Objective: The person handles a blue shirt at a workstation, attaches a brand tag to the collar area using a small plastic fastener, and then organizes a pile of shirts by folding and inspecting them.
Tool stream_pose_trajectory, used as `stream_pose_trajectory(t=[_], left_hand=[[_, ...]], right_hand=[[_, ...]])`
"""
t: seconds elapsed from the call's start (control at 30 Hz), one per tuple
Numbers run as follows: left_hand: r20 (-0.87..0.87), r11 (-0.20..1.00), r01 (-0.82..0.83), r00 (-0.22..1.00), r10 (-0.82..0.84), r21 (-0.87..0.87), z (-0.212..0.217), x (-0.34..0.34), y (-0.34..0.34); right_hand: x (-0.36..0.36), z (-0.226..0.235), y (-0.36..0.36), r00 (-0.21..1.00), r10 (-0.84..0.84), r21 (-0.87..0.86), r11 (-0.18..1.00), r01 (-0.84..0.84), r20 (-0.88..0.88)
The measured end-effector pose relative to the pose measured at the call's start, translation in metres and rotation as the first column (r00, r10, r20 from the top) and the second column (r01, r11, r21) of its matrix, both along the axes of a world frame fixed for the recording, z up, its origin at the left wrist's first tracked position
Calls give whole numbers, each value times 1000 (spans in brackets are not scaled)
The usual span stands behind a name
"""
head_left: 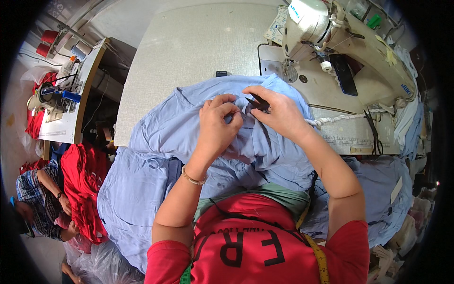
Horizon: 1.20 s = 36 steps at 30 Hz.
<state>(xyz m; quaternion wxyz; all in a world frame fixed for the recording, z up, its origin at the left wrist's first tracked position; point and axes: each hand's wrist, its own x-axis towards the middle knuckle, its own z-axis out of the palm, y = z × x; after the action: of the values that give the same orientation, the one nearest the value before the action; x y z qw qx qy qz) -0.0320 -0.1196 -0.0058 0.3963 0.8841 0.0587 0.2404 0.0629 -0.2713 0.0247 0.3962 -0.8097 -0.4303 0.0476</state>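
Observation:
Light blue fabric [165,111] lies bunched over the front of the sewing table [189,42] and hangs down into my lap. My left hand [218,124] is closed, thumb and fingertips pinching a bit of this fabric. Just to its right, my right hand [280,113] grips small black thread snips [258,102]. Their pointed blades stick out toward my left hand, spread apart, a little above the cloth. What exactly lies between my left fingertips is too small to make out.
A white sewing machine [309,23] stands at the far right, with a dark phone [344,75] by it. Black scissors [374,135] and a twisted white cord [347,116] lie nearer. At left, another machine [47,100] stands near a co-worker handling red fabric [85,184].

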Motion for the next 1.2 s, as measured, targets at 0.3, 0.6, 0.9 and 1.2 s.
stream_pose_trajectory(t=[0.3, 0.6, 0.9, 1.2], left_hand=[[-69, 851, 52, 992, -103, -523, 9, -5, 17], [17, 954, -4, 1000, 9, -298, 3, -4, 34], [41, 996, 46, 998, -49, 74, 17, -16, 29], [-29, 806, 281, 950, -312, 521, 29, -27, 45]], right_hand=[[6, -8, 9, 925, 97, -12, 995, -100, 367], [0, 0, -2, 988, 31, 143, 988, -52, 150], [1, 1, 9, 649, 273, 418, 905, 76, -710], [4, -5, 13, 540, 340, 445, 892, 73, -770]])
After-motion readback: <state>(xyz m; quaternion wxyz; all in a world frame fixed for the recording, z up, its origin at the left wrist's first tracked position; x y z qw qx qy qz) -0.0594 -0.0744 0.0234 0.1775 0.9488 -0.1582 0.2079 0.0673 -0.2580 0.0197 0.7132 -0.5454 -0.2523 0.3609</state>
